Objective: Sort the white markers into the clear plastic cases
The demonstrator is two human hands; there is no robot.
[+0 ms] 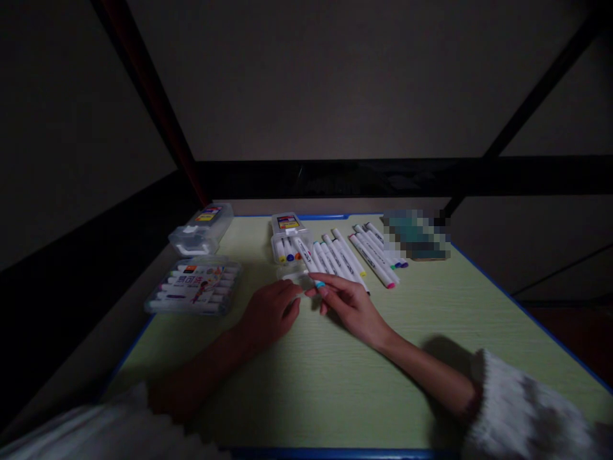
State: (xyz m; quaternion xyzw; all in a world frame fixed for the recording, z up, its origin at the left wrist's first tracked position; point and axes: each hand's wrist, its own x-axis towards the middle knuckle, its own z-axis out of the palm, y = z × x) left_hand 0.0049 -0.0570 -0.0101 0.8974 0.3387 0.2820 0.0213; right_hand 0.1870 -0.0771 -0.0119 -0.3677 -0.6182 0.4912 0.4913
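Observation:
My right hand [352,306] pinches a white marker [306,254] with a light blue end, tilted with its far end over the middle plastic case. That clear marker case [292,271] stands open, with a few markers upright inside showing yellow, blue and orange ends. At its near edge, my left hand [271,310] has its fingers curled and appears to grip the case; the fingertips are partly hidden. Just right of the case, several white markers [335,259] lie side by side on the table. Another group of markers [373,259], with pink, green and purple ends, lies further right.
On the left lie a closed clear case full of markers [194,285] and, behind it, another clear plastic case [204,229]. A phone-like object [416,236], pixelated, rests at the back right. The pale green table [325,396] has blue edges, with a wall behind.

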